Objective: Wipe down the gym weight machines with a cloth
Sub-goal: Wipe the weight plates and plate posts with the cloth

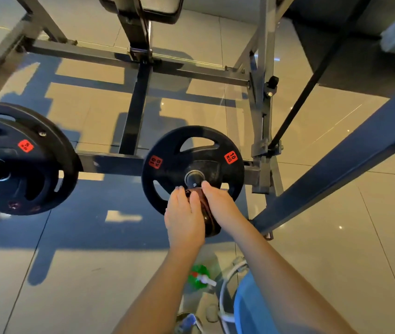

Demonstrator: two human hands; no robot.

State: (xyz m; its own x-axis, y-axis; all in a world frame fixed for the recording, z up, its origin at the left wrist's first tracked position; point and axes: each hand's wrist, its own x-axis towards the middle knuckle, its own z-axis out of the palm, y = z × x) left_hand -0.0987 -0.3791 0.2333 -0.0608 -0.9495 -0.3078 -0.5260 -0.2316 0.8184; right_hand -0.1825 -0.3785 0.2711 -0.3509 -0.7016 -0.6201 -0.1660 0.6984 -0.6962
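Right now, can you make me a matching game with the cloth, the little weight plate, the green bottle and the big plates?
Things: 1 cloth; 2 10 KG plate; 3 green bottle; 4 big plates.
Places: A on the floor tiles; B far left, on a bar; C between the left hand and right hand; D in the middle, on a peg.
Pairs: 1-C; 2-D; 3-A; 4-B.

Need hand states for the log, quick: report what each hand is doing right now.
Left hand: pinches the dark cloth at the 10 kg weight plate.
Right hand: grips the same cloth.
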